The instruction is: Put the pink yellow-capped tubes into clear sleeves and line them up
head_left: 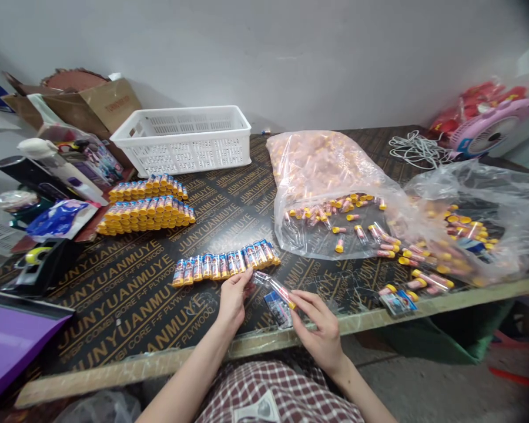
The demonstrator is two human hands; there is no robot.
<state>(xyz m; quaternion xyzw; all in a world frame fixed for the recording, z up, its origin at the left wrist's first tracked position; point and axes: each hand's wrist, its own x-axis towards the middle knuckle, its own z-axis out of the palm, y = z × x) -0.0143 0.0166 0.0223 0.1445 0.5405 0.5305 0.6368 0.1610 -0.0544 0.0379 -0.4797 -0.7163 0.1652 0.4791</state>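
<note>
My right hand (320, 329) pinches a small clear tube (282, 292) with a yellow cap by its capped end, tilted above the table's near edge. My left hand (234, 299) is closed in a pinch at a clear plastic piece (261, 278) by the tube's other end; whether the two are joined I cannot tell. Below the tube lies a small pile of printed labels (277, 309), partly covered. Just beyond my left hand runs a row of labelled tubes (223, 265) with blue wraps and yellow caps, lying side by side.
Stacked labelled tubes (147, 212) sit at the left, before a white plastic basket (185, 150). A large clear bag (330, 164) spills capped tubes on the right; more labels (398, 302) lie at the edge. A pink fan (489, 135) and white cable (417, 150) stand behind.
</note>
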